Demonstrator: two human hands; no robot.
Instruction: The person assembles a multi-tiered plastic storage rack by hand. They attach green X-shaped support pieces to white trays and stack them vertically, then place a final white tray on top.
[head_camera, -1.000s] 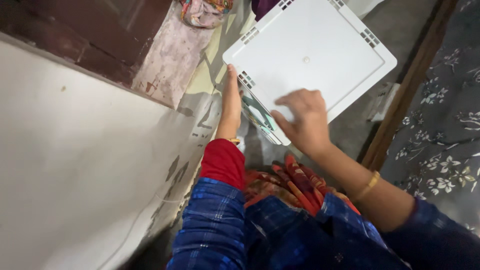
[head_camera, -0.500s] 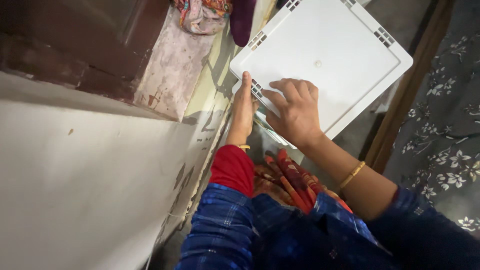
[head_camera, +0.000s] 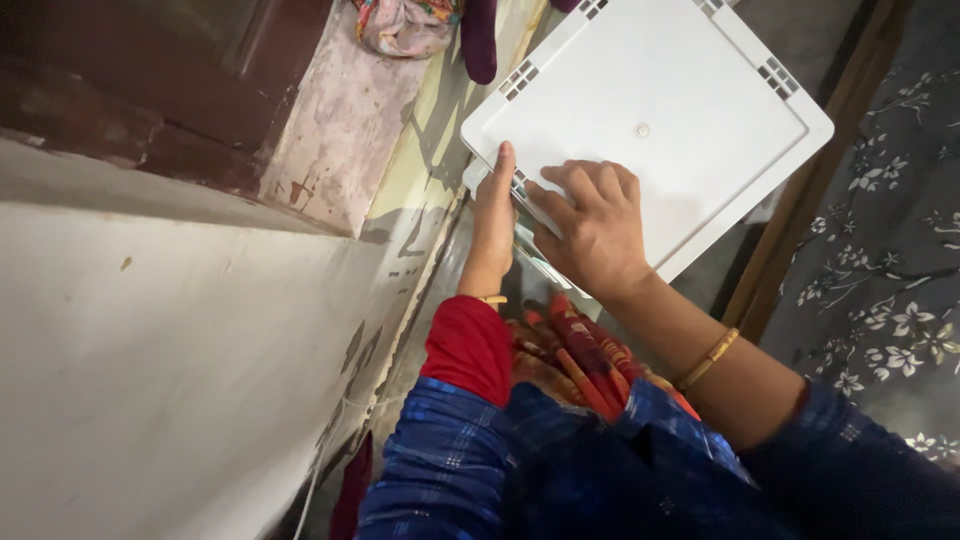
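A white square plastic lid (head_camera: 650, 125) with small vent slots at its corners lies on top of a container, of which only a bit of the greenish side shows under its near edge. My right hand (head_camera: 595, 230) lies flat on the lid's near corner, fingers spread and pressing down. My left hand (head_camera: 494, 220) reaches along the lid's left edge, its fingers against the side of the lid at the slotted corner. Both forearms wear thin gold bangles, with blue checked sleeves over a red one.
A white wall (head_camera: 150, 350) runs along the left, with a dark wooden door frame (head_camera: 180, 80) above it. Bunched colourful cloth (head_camera: 405, 25) lies at the top. A wooden bed edge (head_camera: 800, 200) and a grey floral bedcover (head_camera: 890, 260) stand on the right.
My right hand moved from the lid's near edge further onto its corner and flattened there. My left hand slid up along the lid's left side. The view shifted slightly.
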